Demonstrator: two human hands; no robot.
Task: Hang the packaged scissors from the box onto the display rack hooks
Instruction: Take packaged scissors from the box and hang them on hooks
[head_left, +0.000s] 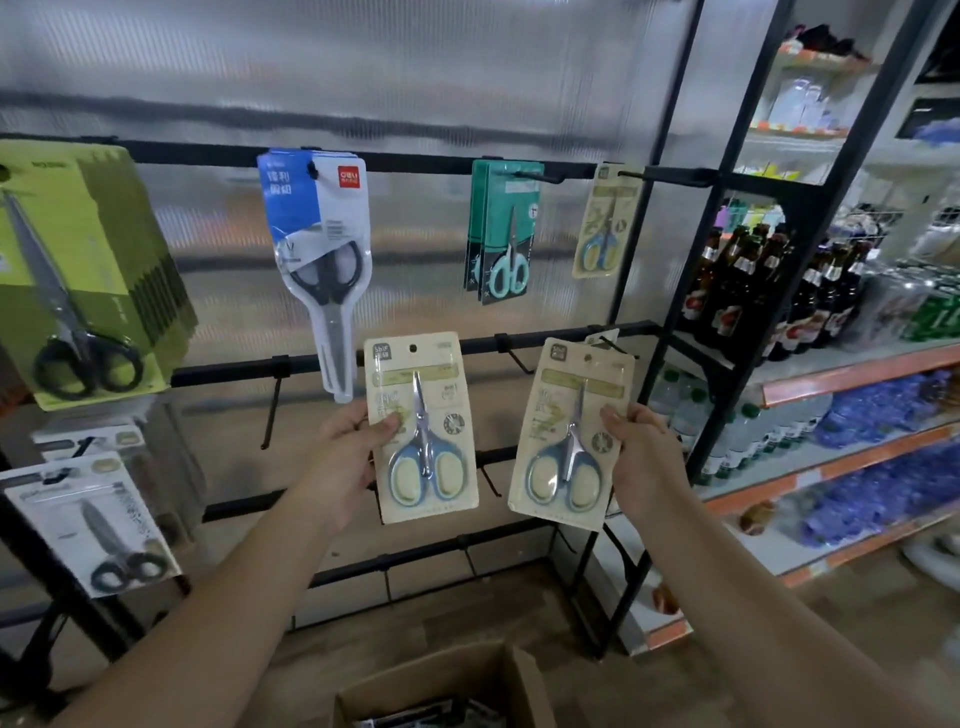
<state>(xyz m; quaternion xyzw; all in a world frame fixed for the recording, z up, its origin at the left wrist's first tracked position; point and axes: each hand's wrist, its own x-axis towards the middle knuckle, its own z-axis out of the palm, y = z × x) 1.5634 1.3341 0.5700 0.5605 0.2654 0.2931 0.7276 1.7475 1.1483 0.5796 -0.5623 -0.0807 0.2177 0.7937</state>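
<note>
My left hand (345, 457) grips a cream pack of blue-handled scissors (422, 426) by its left edge, upright in front of the rack. My right hand (641, 457) grips a second, matching pack (566, 436) by its right edge, tilted slightly. Both packs are held below the middle bar (561, 340) of the black display rack. A matching cream pack (602, 223) hangs on the top bar's right hook (670, 179). The cardboard box (447, 686) sits open on the floor at the bottom.
Other hung scissors: a green stack (88, 270) at left, blue-white packs (322, 260), teal packs (504, 228), grey packs (98, 525) lower left. Bare hooks stick out on the lower bars. Shelves with bottles (769, 291) stand to the right.
</note>
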